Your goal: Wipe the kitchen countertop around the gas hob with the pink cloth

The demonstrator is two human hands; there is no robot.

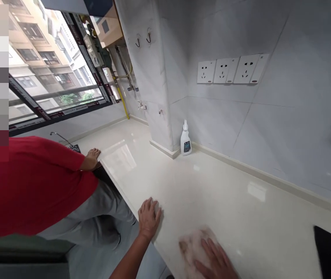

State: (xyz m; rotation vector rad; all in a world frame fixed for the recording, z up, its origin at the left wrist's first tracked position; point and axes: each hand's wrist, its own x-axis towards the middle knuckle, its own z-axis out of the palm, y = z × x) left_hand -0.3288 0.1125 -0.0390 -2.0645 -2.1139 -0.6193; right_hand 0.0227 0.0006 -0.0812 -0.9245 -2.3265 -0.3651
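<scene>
I see my right grip [215,259] spread flat on a stained cloth [192,248] at lower right, on the surface [240,201]. My left grip [149,217] lies spread, holding nothing, at the surface's edge. Mid-frame, a spray bottle [186,140] stands at the back; at left, a co-worker's hand [92,159] rests on the edge.

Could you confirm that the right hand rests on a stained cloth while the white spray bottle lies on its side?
Not quite: the head view shows the white spray bottle standing upright, not on its side. The right hand does rest on the stained cloth.
</scene>
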